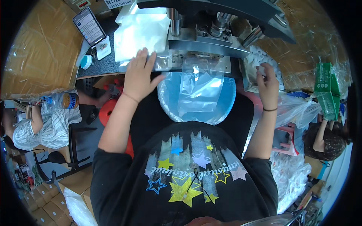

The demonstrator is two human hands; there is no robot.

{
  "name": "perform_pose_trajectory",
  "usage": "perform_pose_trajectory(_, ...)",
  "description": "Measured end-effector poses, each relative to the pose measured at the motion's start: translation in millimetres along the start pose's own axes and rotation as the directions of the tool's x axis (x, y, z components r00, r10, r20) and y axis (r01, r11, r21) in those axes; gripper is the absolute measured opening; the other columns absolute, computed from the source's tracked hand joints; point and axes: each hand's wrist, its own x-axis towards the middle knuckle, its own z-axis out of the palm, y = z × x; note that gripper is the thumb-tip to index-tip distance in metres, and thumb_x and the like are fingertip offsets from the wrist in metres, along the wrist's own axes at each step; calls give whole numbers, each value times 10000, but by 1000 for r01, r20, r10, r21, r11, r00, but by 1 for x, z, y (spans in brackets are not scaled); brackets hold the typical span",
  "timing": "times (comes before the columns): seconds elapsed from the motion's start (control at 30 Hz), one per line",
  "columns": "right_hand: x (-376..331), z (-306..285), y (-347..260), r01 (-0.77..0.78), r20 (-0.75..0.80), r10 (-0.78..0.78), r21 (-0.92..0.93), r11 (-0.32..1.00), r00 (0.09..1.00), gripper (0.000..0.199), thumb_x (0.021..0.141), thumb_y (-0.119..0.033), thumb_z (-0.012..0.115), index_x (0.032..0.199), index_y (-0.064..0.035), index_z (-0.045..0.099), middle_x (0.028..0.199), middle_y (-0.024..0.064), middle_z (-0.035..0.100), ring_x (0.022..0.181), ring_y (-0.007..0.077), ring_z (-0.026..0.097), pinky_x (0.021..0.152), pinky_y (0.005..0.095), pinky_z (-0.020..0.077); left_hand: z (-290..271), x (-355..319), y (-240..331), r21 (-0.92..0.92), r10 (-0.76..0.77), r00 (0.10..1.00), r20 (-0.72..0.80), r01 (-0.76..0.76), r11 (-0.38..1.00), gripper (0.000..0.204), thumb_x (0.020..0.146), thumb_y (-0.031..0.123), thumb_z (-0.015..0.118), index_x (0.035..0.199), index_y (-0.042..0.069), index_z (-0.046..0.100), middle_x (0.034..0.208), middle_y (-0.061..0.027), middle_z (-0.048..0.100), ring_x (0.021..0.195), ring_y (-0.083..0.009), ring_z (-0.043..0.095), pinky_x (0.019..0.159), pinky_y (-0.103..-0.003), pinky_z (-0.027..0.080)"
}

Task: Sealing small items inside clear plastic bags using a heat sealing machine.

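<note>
My left hand (138,78) lies flat, fingers spread, on the lower edge of a stack of clear plastic bags (141,37) at the left of the work surface. My right hand (267,84) is over the edge of a tray of small white plastic pieces (264,60); its fingers are bent and apart, and nothing shows in them. Between my hands, a clear plastic bag (200,92) has its top edge under a metal press (207,47) and hangs down over a blue basin (166,94) on my lap.
A phone (89,26) leans at the far left, near a small turquoise-lidded jar (86,62). Cardboard boxes (41,49) flank the bench. Beyond my right arm, another person (324,141) handles a green box (326,90); a seated person (49,126) is at the left.
</note>
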Motion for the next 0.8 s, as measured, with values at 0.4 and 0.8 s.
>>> perform_pose_trajectory(0.4, -10, 6, -115, 52, 177, -247, 707, 706, 953, 74, 924, -66, 686, 948, -2, 714, 1044, 99, 743, 915, 147, 680, 799, 276, 528, -29, -16, 80, -823, -155, 905, 397, 426, 376, 125, 873, 135, 732, 920, 23, 760, 821, -19, 730, 755, -60, 636, 689, -230, 499)
perform_pose_trajectory(0.8, 2, -15, -94, -56, 525, -318, 578, 814, 789, 192, 974, -169, 642, 905, 8, 614, 860, 30, 634, 827, 97, 600, 734, 253, 478, -9, -15, 135, -672, 378, 709, 595, 697, -251, 358, 1030, 319, 578, 1110, -18, 667, 987, -136, 728, 890, -214, 719, 838, -327, 566)
